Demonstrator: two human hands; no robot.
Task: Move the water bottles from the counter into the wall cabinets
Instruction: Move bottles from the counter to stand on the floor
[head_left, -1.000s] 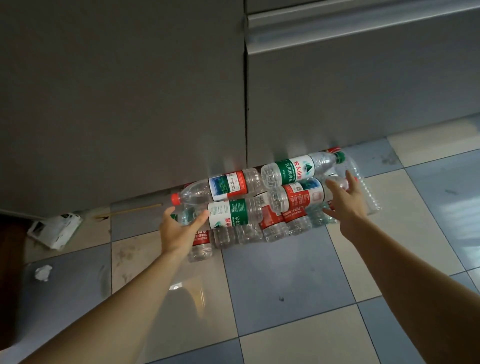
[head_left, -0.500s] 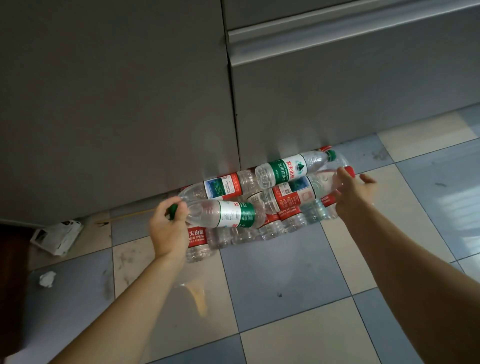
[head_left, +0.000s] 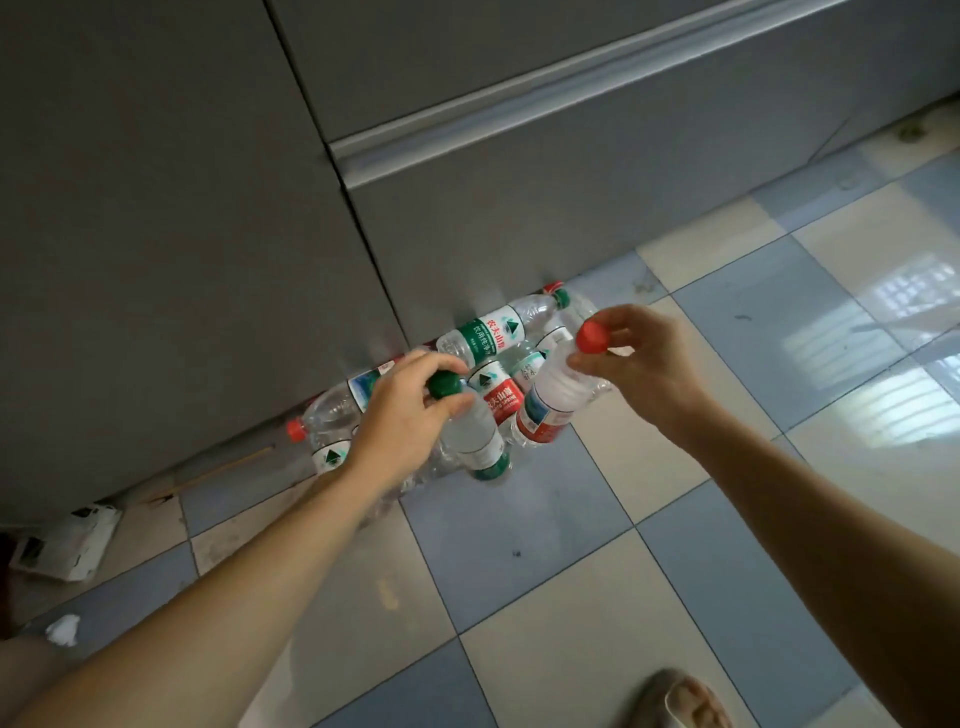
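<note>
**Two bottles lifted by the neck, the rest against the cabinet base**

My left hand (head_left: 402, 415) has its grip curled round the neck of a clear plastic water bottle with a green cap and green label (head_left: 475, 441); the cap shows between my thumb and fingers, and the bottle hangs down with its base toward the floor. My right hand (head_left: 641, 358) pinches the neck of a clear plastic water bottle with a red cap and red-and-white label (head_left: 550, 405), its cap showing at my fingertips, the body tilted down and to the left. The two held bottles hang just beside each other, above the pile.

The remaining clear water bottles (head_left: 488, 335) lie on their sides in a heap on the blue-and-white tiled floor (head_left: 524, 561), pressed up along the bottom edge of the grey cabinet fronts (head_left: 519, 218). One of them with a red cap sticks out at the left end of the heap.

Further left along the same edge lies a crumpled white carton (head_left: 67, 543), with a small scrap of white paper (head_left: 63, 629) near it on the tiles. A foot in a sandal (head_left: 680, 699) shows at the floor's near edge.
</note>
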